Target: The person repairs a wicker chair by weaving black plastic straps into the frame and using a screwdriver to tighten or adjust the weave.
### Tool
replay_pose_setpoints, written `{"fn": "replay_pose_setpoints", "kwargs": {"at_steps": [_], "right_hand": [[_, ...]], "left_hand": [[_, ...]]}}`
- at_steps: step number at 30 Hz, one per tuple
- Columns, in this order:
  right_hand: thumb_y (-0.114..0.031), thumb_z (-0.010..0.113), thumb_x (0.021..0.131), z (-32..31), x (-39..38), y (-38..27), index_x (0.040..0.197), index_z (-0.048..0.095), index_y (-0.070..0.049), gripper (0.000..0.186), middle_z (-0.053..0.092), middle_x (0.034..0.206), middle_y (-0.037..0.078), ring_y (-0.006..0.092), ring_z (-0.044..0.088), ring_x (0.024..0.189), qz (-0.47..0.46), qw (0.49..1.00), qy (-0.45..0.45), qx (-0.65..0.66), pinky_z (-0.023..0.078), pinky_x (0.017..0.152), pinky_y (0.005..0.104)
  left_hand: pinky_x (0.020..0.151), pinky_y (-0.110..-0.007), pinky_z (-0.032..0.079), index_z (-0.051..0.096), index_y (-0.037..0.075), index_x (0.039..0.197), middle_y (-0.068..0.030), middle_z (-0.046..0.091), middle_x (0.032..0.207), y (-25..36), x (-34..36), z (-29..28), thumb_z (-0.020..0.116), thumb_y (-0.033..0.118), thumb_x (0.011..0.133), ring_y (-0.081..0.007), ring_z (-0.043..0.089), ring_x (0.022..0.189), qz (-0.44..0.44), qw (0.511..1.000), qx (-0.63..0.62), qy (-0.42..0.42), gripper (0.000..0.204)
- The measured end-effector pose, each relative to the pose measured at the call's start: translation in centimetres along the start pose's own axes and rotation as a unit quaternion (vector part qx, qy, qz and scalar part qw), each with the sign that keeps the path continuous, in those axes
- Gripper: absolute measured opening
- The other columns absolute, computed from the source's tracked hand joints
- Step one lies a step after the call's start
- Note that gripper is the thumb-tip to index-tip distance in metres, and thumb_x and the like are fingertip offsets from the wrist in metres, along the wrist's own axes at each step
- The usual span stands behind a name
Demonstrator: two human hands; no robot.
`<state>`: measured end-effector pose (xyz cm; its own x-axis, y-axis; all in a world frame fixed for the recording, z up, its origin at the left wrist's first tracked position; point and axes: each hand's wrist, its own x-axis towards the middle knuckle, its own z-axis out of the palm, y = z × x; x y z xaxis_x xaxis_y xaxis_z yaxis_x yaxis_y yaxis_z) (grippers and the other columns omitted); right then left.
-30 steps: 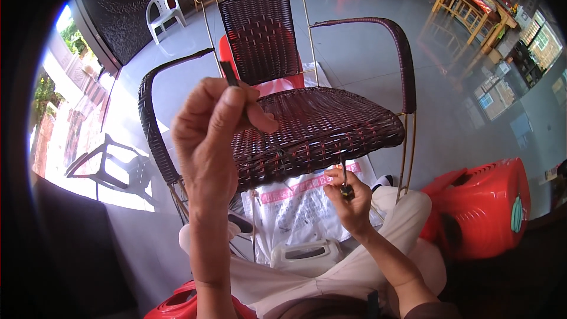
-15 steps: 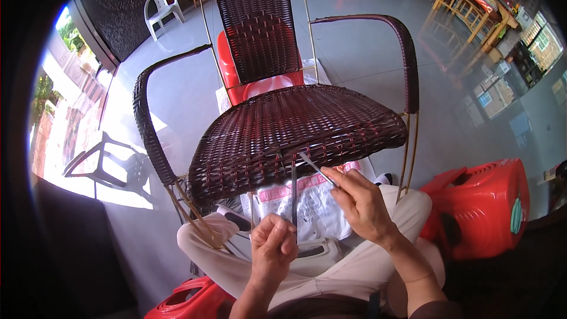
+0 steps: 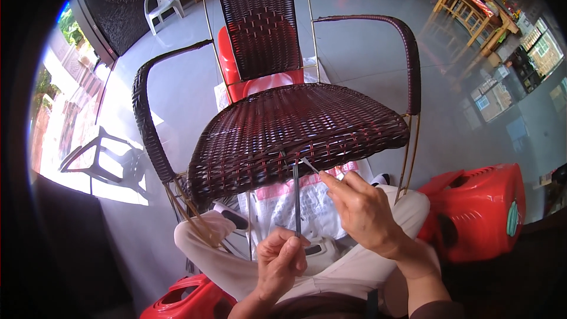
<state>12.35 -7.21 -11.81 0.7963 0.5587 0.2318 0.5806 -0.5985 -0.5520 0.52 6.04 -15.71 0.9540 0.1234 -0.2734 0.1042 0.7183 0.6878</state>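
A dark brown woven armchair (image 3: 295,115) faces me, its curved seat front just beyond my hands. From that front edge a flat dark weaving strip (image 3: 297,204) runs straight down to my left hand (image 3: 282,263), whose thumb and fingers pinch its lower end. My right hand (image 3: 365,215) is closed around a thin metal tool (image 3: 311,166) with a narrow flat tip, like a flat screwdriver; its handle is hidden in the fingers. The tip is at the weave beside the top of the strip; whether it touches cannot be told.
Red plastic stools stand at right (image 3: 478,212) and lower left (image 3: 192,298); a red stool (image 3: 225,53) is behind the backrest. White printed sacking (image 3: 277,204) lies beneath the seat. A white plastic chair (image 3: 163,6) and a wooden table (image 3: 481,9) stand farther back. My legs straddle the chair's front.
Both hands have shifted slightly toward me and to the right. The tool's tip has dropped a little, and the strip reaches down visibly into the left fingers.
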Motion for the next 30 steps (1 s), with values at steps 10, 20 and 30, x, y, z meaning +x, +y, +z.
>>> {"fn": "replay_pose_setpoints", "kwargs": {"at_steps": [10, 20, 30], "right_hand": [[0.000, 0.057, 0.076, 5.2, -2.3, 3.2, 0.118, 0.052, -0.005, 0.043, 0.049, 0.076, 0.010, 0.0212, 0.056, 0.058, -0.055, 0.991, 0.115, 0.048, 0.047, 0.048, 0.0310], [0.004, 0.055, 0.075, 5.2, -1.8, 2.9, 0.115, 0.054, -0.003, 0.041, 0.047, 0.074, 0.009, 0.0205, 0.053, 0.058, -0.071, 0.989, 0.129, 0.032, 0.045, 0.049, 0.0302], [0.004, 0.056, 0.077, 5.7, -1.8, 2.9, 0.115, 0.053, -0.002, 0.039, 0.051, 0.078, 0.010, 0.0213, 0.056, 0.058, -0.060, 0.982, 0.143, 0.109, 0.046, 0.048, 0.0316]], "left_hand": [[0.035, -0.021, 0.023, 0.051, -0.001, 0.082, -0.0003, 0.039, 0.048, -0.5, 1.3, 0.5, 0.046, 0.018, 0.090, -0.0058, 0.028, 0.036, 0.017, 0.998, 0.058, 0.023, 0.021], [0.047, -0.018, 0.036, 0.055, -0.002, 0.085, -0.0008, 0.053, 0.065, 4.7, 7.5, 2.7, 0.048, 0.010, 0.089, -0.0032, 0.044, 0.052, 0.258, 0.924, 0.277, 0.049, 0.015], [0.049, -0.022, 0.049, 0.057, -0.005, 0.078, -0.0081, 0.060, 0.067, 2.4, 9.7, 2.2, 0.052, 0.015, 0.087, -0.0121, 0.059, 0.053, 0.177, 0.933, 0.299, 0.095, 0.023]]}}
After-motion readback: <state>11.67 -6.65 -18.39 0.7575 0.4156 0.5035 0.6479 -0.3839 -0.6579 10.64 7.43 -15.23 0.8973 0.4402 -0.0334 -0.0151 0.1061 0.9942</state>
